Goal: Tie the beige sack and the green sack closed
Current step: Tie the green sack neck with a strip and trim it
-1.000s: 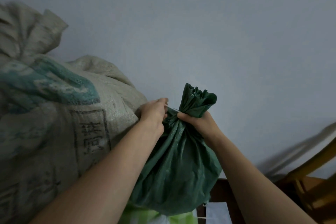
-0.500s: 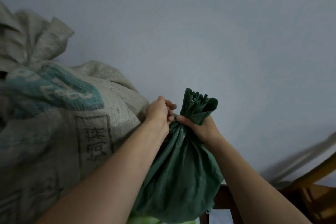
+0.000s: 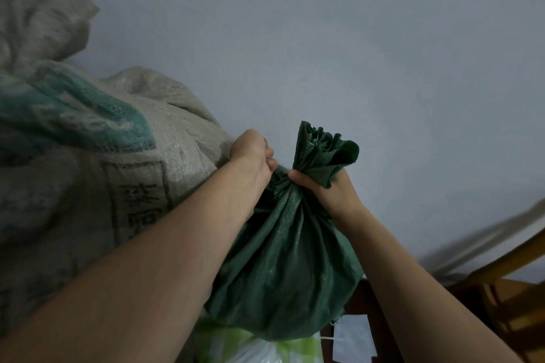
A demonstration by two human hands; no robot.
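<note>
The green sack [image 3: 289, 268] stands at the centre, its mouth gathered into a bunched neck with a ruffled top. My right hand [image 3: 327, 188] grips that neck from the right, thumb across the front. At the neck's left side my left hand [image 3: 253, 156] has its fingers curled, seemingly pinching a thin tie that is too small to make out. The big beige sack [image 3: 88, 186], printed with a teal band and dark characters, leans at the left, touching my left forearm; its crumpled top rises at the upper left.
A pale grey wall fills the background. Wooden chair parts [image 3: 507, 298] stand at the lower right. A white and light-green plastic bag [image 3: 256, 348] lies under the green sack, with a white paper tag [image 3: 354, 339] beside it.
My left hand has shifted slightly left and up at the neck of the green sack. The right hand keeps its grip on the bunched neck. The view has tilted a little.
</note>
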